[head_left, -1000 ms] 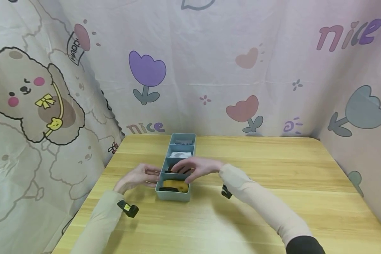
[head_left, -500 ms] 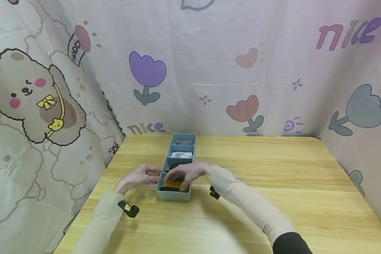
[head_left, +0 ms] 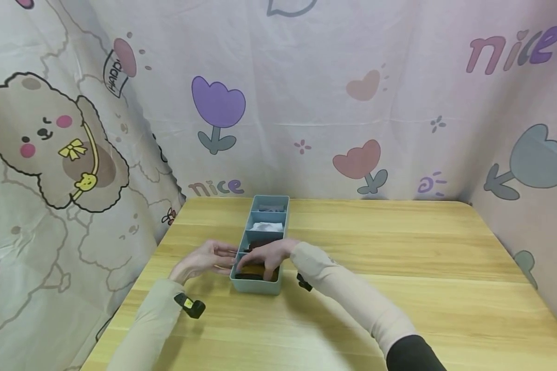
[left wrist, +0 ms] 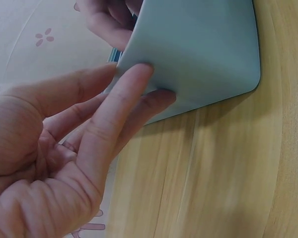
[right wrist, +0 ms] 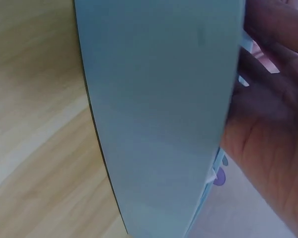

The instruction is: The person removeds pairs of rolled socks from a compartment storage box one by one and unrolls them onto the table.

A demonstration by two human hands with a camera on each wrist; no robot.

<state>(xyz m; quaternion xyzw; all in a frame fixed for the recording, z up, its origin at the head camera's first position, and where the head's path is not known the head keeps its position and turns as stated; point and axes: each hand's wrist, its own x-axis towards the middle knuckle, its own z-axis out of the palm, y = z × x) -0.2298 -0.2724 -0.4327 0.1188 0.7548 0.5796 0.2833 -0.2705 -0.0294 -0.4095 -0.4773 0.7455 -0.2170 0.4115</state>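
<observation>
The box (head_left: pixel 256 287) sits on the table (head_left: pixel 376 247), left hand (head_left: pixel 207 258) at its left, right hand (head_left: pixel 268 255) in its near end.

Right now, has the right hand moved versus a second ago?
Yes: in the head view, judged against the box, the right hand has moved left and nearer the camera, to the box's near end.

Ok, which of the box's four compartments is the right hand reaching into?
The compartment at the near end: the right hand dips into it, while the other three lie farther back.
</observation>
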